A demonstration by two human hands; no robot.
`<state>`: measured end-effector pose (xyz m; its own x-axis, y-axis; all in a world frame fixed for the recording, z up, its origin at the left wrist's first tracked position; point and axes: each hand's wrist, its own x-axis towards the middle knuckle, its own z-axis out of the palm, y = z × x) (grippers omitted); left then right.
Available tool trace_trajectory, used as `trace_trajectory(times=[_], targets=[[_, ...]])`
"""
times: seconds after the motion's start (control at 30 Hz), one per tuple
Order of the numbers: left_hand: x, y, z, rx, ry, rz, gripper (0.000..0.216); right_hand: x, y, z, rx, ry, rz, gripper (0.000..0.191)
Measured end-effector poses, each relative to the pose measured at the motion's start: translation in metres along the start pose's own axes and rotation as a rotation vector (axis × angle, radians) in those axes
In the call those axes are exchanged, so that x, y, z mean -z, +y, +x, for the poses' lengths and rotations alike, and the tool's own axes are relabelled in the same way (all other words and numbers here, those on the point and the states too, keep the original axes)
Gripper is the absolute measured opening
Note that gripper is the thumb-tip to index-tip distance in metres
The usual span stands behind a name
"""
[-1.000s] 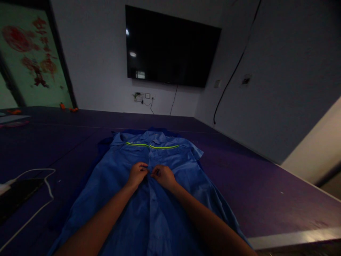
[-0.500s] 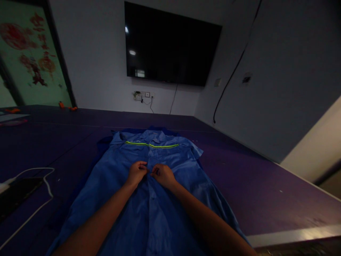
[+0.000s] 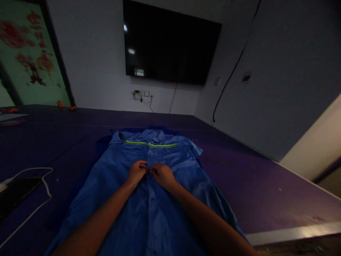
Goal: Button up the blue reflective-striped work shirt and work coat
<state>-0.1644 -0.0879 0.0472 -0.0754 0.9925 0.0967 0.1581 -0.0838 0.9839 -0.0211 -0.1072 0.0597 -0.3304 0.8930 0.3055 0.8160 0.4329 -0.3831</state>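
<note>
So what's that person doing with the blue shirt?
A person has a blue shirt spread flat on a purple table, collar pointing away. The left hand and right hand meet at the shirt's front opening, fingertips pinching the cloth there. It is too dark to see a button. A white cable lies off to the left.

No legible txt anywhere: marks by the shirt [image 3: 149,206] 's yellow stripe [image 3: 151,144] & red shapes on wall panel [image 3: 29,60] too blurry.
</note>
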Motion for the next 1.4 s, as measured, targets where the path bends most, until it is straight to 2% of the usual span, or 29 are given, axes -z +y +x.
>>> trace_trajectory(times=[0.23, 0.53, 0.73, 0.9, 1.1, 1.4], targets=[[0.0, -0.002, 0.001, -0.016, -0.036, -0.035, 0.036, 0.003, -0.006, -0.003, 0.082, -0.045, -0.191, 0.021], [0.002, -0.003, 0.001, -0.073, -0.027, 0.007, 0.037, 0.003, -0.006, -0.003, 0.05, -0.027, -0.142, 0.022], [0.0, -0.002, 0.002, -0.115, -0.023, 0.051, 0.037, -0.011, 0.006, 0.003, -0.113, 0.068, 0.121, 0.015], [0.0, -0.001, 0.002, -0.148, -0.057, 0.034, 0.038, -0.023, 0.022, 0.012, -0.207, 0.043, 0.437, 0.012], [-0.001, 0.001, 0.0, -0.119, -0.119, 0.001, 0.045, -0.025, 0.031, 0.021, -0.291, -0.01, 0.733, 0.01], [-0.003, -0.003, -0.001, -0.178, -0.136, 0.115, 0.051, -0.024, 0.029, 0.021, -0.349, -0.044, 0.777, 0.008]])
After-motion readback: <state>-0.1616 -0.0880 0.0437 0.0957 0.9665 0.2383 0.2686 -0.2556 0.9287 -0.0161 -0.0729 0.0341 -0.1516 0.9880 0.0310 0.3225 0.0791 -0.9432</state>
